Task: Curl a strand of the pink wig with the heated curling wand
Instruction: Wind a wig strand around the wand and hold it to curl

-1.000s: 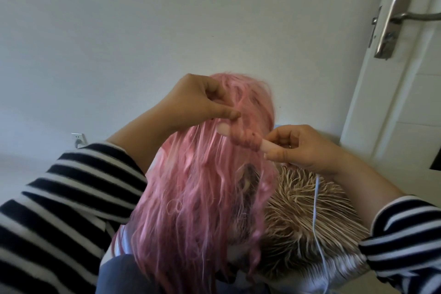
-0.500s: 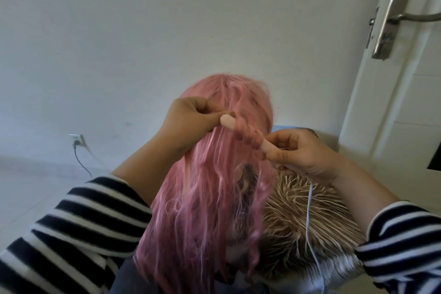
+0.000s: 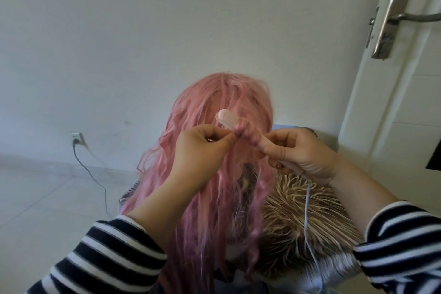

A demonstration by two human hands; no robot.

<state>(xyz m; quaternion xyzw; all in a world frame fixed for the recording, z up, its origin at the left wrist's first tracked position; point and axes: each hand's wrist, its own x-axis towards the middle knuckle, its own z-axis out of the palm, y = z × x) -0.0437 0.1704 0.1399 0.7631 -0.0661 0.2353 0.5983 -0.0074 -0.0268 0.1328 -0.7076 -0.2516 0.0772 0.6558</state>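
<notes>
Left hand [image 3: 202, 143] slid down the wand [image 3: 229, 120], baring its tip

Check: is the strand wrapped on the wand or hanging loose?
Wrapped. The strand coils around the wand; the left hand pinches its end, and the right hand grips the handle.

Above my fingers: I see bare wall [image 3: 167, 19], open room over the wand tip [image 3: 225, 116].
Between my fingertips: the wound strand [image 3: 247, 135] fills the gap between left hand [image 3: 202, 148] and right hand [image 3: 298, 153]; no way through.
Below my fingers: loose pink wig [image 3: 214, 198] hangs thick under both hands.
Right of my right fingers: the door [image 3: 405, 102] and its handle [image 3: 393, 21] stand near.
Under my right palm: a thin white cord [image 3: 306, 217] drops over bristly pale hair [image 3: 310, 222].
Left of my left fingers: I have open floor [image 3: 35, 198]; a dark cable [image 3: 90, 174] trails from the wall socket [image 3: 76, 139].
</notes>
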